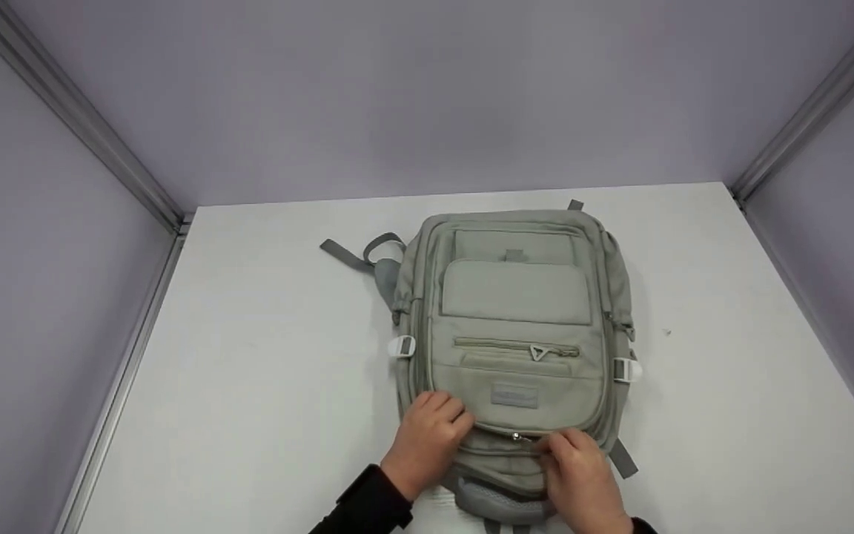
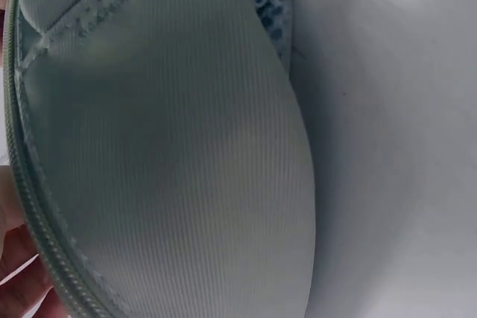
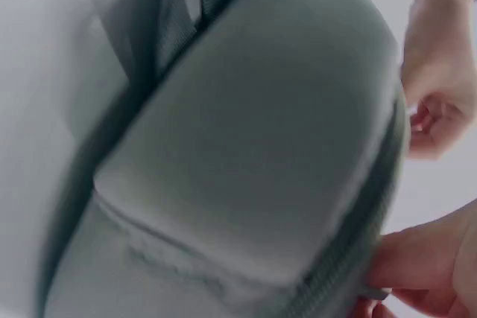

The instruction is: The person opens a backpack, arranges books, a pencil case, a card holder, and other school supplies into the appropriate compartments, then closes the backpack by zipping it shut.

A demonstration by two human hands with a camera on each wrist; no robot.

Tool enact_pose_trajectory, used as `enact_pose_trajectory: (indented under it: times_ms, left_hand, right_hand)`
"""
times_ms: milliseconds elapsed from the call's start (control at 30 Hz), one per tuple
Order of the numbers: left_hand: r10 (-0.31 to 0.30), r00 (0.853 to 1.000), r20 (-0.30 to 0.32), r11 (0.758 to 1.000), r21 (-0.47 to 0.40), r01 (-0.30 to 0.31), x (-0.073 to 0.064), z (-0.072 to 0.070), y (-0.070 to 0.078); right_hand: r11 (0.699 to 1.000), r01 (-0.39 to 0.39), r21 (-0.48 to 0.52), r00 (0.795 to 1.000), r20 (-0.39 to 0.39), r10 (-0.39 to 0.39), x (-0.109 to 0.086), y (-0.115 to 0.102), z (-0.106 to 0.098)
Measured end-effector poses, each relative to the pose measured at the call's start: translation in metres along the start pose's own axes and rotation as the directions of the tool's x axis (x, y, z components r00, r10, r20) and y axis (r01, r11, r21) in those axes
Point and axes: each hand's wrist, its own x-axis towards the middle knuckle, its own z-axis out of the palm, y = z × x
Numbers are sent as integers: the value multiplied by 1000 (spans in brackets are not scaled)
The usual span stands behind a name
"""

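Observation:
A grey-green backpack (image 1: 520, 293) lies front side up on the white table, its top handle end nearest me. My left hand (image 1: 428, 436) grips the edge of the front compartment at the backpack's lower left, with curled fingers beside the zipper seam. At the lower right of that same curved zipper, my right hand (image 1: 581, 475) pinches the small metal zipper pull (image 1: 517, 437) between thumb and fingers. In the left wrist view, the zipper tape (image 2: 33, 191) curves past the left fingertips. The right wrist view shows the right fingers at the seam, partly out of frame.
The white table (image 1: 249, 356) extends on both sides of the backpack. A loose strap (image 1: 345, 256) lies out to the left. White side buckles (image 1: 627, 370) stick out at the sides. Pale panels with metal posts (image 1: 78, 111) enclose the table.

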Motion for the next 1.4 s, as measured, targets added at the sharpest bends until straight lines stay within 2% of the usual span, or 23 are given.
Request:
enact_pose_trajectory:
  times_ms: [67,167,300,400,567,700,800,900,1100,1267,1400]
  left_hand:
    - [-1,1000,3,1000,-4,1,0,0,0]
    - [-5,1000,1,1000,-17,5,0,0,0]
    - [-6,1000,-7,1000,-31,6,-1,0,0]
    - [-3,1000,-10,1000,-27,2,-1,0,-1]
    - [7,1000,-18,1000,-16,-7,0,0,-2]
    - [17,999,-28,1000,-21,-18,0,2,-2]
    - [21,999,-31,999,-28,-22,0,3,-2]
    - [24,999,-27,999,-32,-25,-1,4,-2]
    - [25,999,-23,999,-39,-26,-1,4,-3]
    - [35,999,-37,999,-39,-37,0,4,-3]
    - [29,999,-46,999,-45,-32,-1,6,-3]
  right_hand:
    - [1000,24,11,999,-26,-24,4,9,-8]
    - [1000,10,0,999,-48,-10,10,26,-22]
    - [997,-68,-43,998,-6,68,17,52,-41]
    - [992,-95,-77,995,30,98,23,72,-51]
    - [993,-86,-80,994,57,91,41,97,-57]
    - [997,-56,-57,996,63,59,64,112,-56]
    - [997,-56,-44,993,98,60,83,122,-54]
    - [995,-90,-35,981,170,95,101,134,-51]
    - [984,-178,-11,937,304,173,134,149,-45]
    - [976,-218,8,916,347,202,154,153,-41]
    - [975,-221,2,911,359,205,158,152,-36]
